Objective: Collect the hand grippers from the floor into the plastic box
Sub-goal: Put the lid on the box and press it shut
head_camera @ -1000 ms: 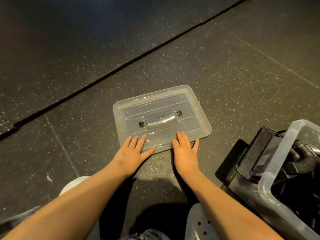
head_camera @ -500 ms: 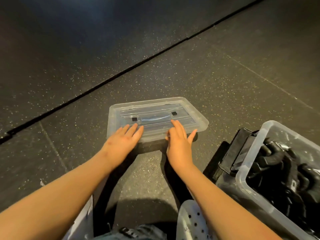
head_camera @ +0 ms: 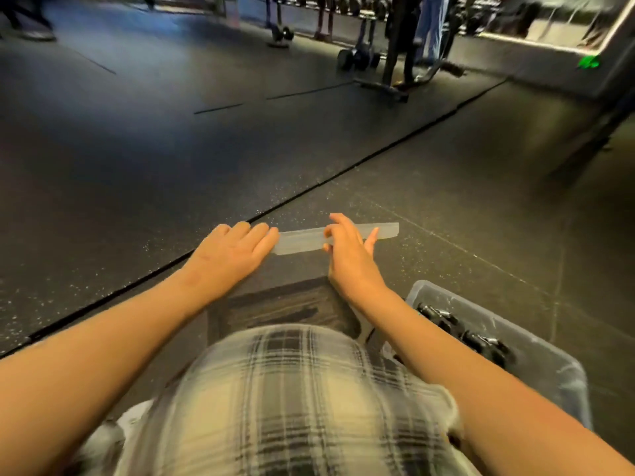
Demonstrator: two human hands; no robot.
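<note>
Out in front of the person, the lid point(head_camera: 383, 231) is now lifted off the floor point(head_camera: 464, 214) and seen edge-on. The right hand point(head_camera: 350, 250) pinches it with curled fingers. The left hand point(head_camera: 237, 249) lies straight-fingered over its left end; I cannot tell if it grips. The hand grippers point(head_camera: 464, 334) sit in the plastic box point(head_camera: 553, 369), near right, so closing it likely comes next.

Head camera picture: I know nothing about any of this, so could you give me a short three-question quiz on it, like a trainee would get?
1. True or false: the lid sits closed on the plastic box.
2. Of the left hand and the right hand, which touches the lid? A: left only. B: right only. C: both.
3. On which side of the person does the box with the black hand grippers stand?
Key: 1 false, the lid is held apart from the box. 2 C. 3 the right.
</note>
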